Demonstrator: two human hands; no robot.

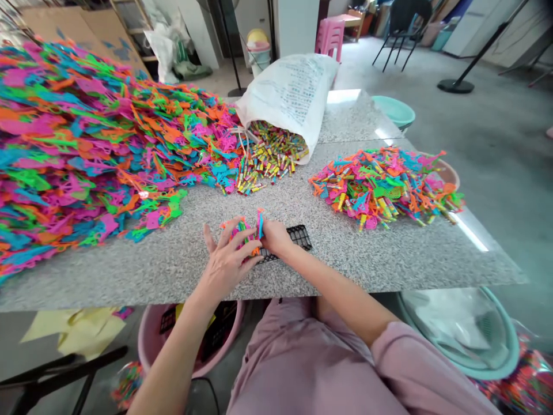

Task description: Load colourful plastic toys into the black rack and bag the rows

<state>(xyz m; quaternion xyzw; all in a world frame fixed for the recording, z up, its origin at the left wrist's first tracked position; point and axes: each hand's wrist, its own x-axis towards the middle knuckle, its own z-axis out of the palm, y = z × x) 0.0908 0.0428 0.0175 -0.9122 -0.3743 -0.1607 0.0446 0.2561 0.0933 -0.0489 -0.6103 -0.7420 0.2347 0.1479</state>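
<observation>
A black grid tray [299, 236] lies on the speckled stone table, its right end showing bare cells. Small plastic pieces [241, 228] in pink, green and orange stand upright at its left part. Over these pieces my left hand [228, 253] rests with fingers stretched and apart, touching them. My right hand [276, 237] is closed in a pinch at a blue plastic piece [260, 223] with orange at its top, held upright beside the left fingertips. The right fingertips are partly hidden, and both hands cover the tray's middle.
A big heap of bright plastic pieces [108, 150] fills the table's left. Behind, a white sack [294, 86] spills yellow patterned sticks [270, 155]. A mixed pile [380, 184] lies at right. Below the front edge stand a pink basin [149, 337] and a teal basin [510, 340].
</observation>
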